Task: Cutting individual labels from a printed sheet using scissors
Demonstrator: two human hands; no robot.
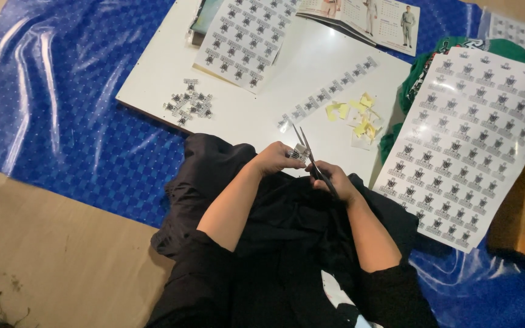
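Snipping: right hand (pixel 330 179) grips scissors (pixel 311 159); left hand (pixel 274 159) pinches label strip (pixel 299 154) at board edge (pixel 153 115)

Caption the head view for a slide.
Right hand works scissors through a small printed label held by the left hand.

Both forearms bare, black sleeves pushed up, elbows bent, converging at centre. Left hand (pixel 276 159) curled, fingers pinched closed. Right hand (pixel 334 180) fisted, knuckles up, just beside left.
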